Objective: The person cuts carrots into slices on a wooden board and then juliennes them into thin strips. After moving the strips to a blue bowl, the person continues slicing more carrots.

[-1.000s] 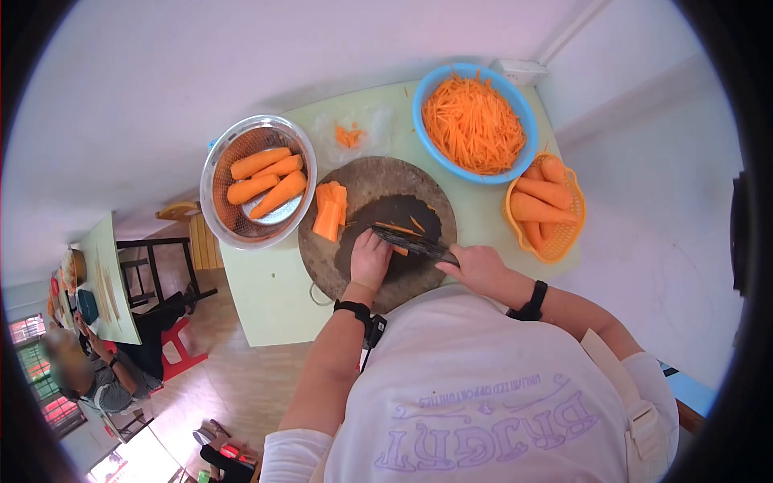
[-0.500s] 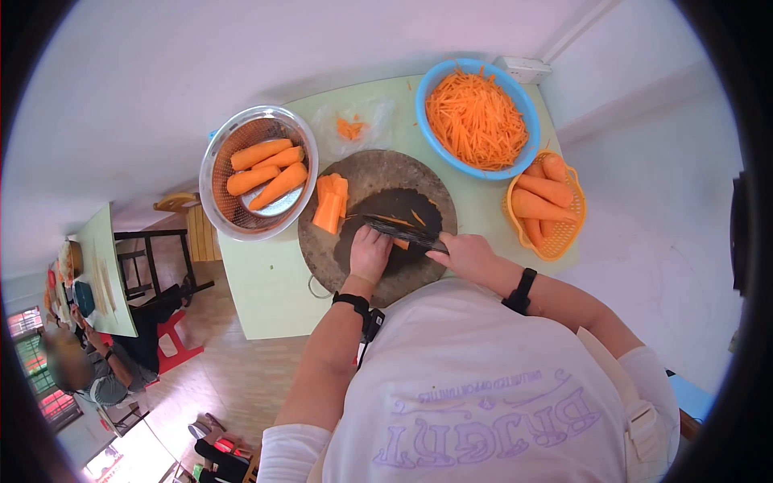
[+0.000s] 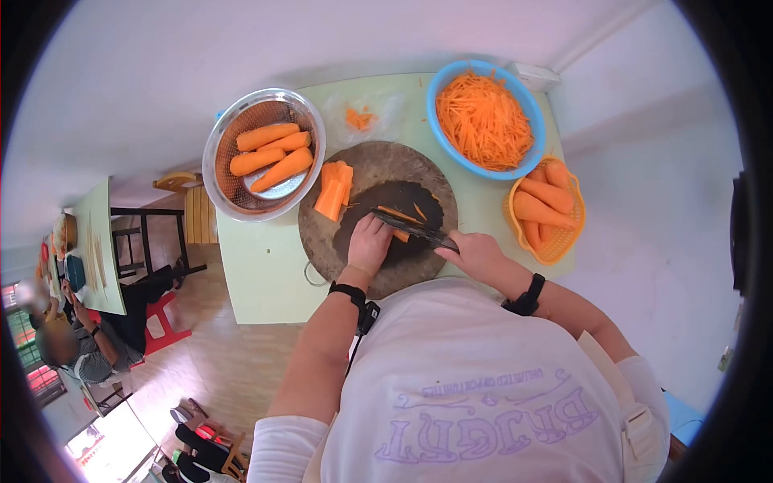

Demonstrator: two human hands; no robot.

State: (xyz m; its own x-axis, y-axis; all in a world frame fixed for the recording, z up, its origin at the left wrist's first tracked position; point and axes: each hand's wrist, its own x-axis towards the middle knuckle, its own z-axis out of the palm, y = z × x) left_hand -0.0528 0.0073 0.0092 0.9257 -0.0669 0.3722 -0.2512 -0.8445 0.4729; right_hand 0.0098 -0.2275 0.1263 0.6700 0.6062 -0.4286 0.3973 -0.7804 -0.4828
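Little has changed: the knife (image 3: 412,229) has shifted only slightly at the frame's centre, so the carrot piece (image 3: 400,236) remains beside the blade on the round board (image 3: 322,248). The right hand's (image 3: 481,256) fingers grip the handle; the left hand's (image 3: 369,245) curl by the blade, their hold unclear.

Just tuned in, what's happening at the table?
The person's right hand holds a dark knife over the round chopping board. Their left hand steadies a carrot piece by the blade. Cut slabs lie on the board; shreds fill the blue basin.
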